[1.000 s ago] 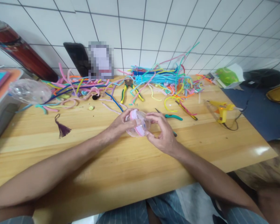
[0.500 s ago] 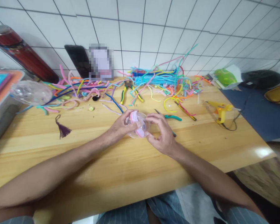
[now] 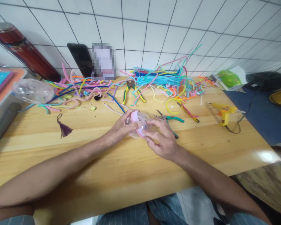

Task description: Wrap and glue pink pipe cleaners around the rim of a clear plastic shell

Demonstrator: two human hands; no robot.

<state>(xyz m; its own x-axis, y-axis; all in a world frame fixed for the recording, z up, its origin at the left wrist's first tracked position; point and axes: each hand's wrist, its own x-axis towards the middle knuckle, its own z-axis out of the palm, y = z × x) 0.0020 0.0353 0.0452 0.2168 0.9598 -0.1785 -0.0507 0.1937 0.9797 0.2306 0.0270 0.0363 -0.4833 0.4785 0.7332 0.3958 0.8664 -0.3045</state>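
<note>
A clear plastic ball point(image 3: 144, 118) with a pink-and-white band point(image 3: 135, 117) around its middle is between my hands, above the wooden table. My left hand point(image 3: 127, 123) grips it from the left, thumb lying across the band. On the other side, my right hand point(image 3: 162, 137) has bent fingers and thumb against the ball and the band's edge; whether they pinch a small piece there is too blurred to tell. Teal-handled pliers point(image 3: 175, 119) lie just beyond my right hand, partly covered by it.
Along the tiled wall lie many coloured pipe cleaners point(image 3: 154, 80) and yellow-green pliers point(image 3: 125, 93). A yellow glue gun point(image 3: 224, 113) with a cord lies right. At left are a purple tassel point(image 3: 65, 128), a clear wrinkled plastic item point(image 3: 34, 90), a red thermos point(image 3: 30, 53) and a phone point(image 3: 81, 59).
My right hand's fingers have shifted left and closed in on the ball's band. More of the teal-handled pliers shows now. My left hand keeps its hold; the whole view has shifted slightly.
</note>
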